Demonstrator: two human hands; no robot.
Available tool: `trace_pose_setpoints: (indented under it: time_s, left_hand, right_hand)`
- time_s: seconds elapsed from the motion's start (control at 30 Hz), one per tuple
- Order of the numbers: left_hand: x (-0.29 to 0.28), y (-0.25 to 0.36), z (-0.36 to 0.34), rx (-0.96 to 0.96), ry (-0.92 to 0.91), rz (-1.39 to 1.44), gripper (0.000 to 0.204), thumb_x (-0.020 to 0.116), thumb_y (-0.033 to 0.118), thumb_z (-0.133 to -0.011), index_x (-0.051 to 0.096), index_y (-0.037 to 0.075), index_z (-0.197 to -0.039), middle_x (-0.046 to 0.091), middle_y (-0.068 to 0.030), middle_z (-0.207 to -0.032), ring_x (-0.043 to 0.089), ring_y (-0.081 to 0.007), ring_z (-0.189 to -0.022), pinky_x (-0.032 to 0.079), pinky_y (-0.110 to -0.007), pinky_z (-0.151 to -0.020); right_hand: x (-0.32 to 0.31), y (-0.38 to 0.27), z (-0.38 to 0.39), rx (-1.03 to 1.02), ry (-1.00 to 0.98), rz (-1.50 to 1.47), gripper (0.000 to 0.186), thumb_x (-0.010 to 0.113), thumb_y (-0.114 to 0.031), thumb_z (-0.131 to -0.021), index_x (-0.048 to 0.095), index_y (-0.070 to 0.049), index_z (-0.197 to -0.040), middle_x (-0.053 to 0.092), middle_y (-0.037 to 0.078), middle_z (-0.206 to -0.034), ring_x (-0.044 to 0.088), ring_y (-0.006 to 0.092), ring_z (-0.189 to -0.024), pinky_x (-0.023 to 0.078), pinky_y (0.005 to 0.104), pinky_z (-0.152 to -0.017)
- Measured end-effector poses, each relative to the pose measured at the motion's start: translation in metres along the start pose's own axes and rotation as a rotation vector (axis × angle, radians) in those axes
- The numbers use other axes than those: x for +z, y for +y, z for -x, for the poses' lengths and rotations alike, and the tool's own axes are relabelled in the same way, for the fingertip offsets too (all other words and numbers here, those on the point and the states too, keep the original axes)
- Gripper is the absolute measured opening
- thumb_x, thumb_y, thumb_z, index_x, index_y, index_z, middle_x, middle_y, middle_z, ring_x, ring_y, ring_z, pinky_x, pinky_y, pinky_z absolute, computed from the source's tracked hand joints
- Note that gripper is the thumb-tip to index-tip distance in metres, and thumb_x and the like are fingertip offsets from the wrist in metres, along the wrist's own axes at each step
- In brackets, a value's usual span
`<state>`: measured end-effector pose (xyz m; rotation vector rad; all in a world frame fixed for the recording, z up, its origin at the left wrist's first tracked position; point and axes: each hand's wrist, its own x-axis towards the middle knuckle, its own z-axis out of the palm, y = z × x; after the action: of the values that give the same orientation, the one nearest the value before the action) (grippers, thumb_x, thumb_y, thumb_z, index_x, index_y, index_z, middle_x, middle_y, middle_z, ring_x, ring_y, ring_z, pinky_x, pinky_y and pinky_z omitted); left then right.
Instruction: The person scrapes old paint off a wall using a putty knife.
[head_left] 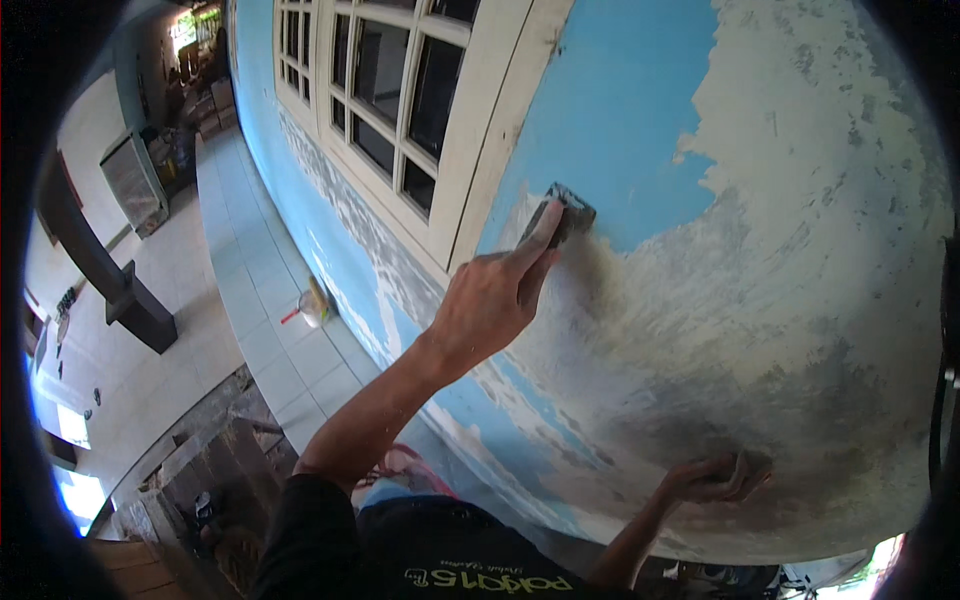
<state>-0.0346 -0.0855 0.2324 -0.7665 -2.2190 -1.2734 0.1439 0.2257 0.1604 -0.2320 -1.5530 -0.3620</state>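
My left hand (492,300) is raised to the wall beside the window, its forefinger stretched along a small, dark, flat scraper (572,212). The scraper lies against the wall (640,120) where light blue paint meets a whitish, smeared patch. Most of its handle side is covered by my fingers. Lower down and to the right, my right hand (715,480) is near the grey, smudged part of the wall. Its fingers are curled in; a greyish shape shows at them, but what it is I cannot make out.
A cream window frame (490,130) with dark panes borders the blue paint. On the pale tiled ledge (270,300) at left stands a white container (313,308) with a red-tipped stick. Farther left are a dark pillar (140,315) and light floor tiles. Dark clutter (225,480) lies below.
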Motion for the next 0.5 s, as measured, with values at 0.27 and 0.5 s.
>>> trace_pose_setpoints:
  time_s: [0.27,0.5]
  left_hand:
    - [-0.005,0.004,-0.011,0.020,0.003,0.050,0.053,0.054,0.012,-0.096,0.036,0.009,-0.145,0.065,-0.0181,-0.067,0.063,-0.0275,-0.049,0.050,-0.040,-0.051]
    - [-0.002,-0.004,-0.013,0.055,0.021,0.022,0.054,0.055,0.012,-0.096,0.035,0.010,-0.146,0.068,-0.0205,-0.075,0.067,-0.0291,-0.056,0.052,-0.040,-0.052]
  right_hand:
    - [-0.003,0.017,0.006,-0.027,-0.123,-0.031,0.028,0.037,-0.024,-0.102,0.049,-0.005,-0.117,0.042,0.019,-0.123,0.039,0.0410,-0.129,0.030,0.0596,-0.109]
    - [0.010,0.008,0.000,-0.034,0.020,-0.062,0.028,0.041,-0.027,-0.101,0.051,-0.005,-0.115,0.044,0.017,-0.122,0.047,0.0381,-0.122,0.032,0.0581,-0.108]
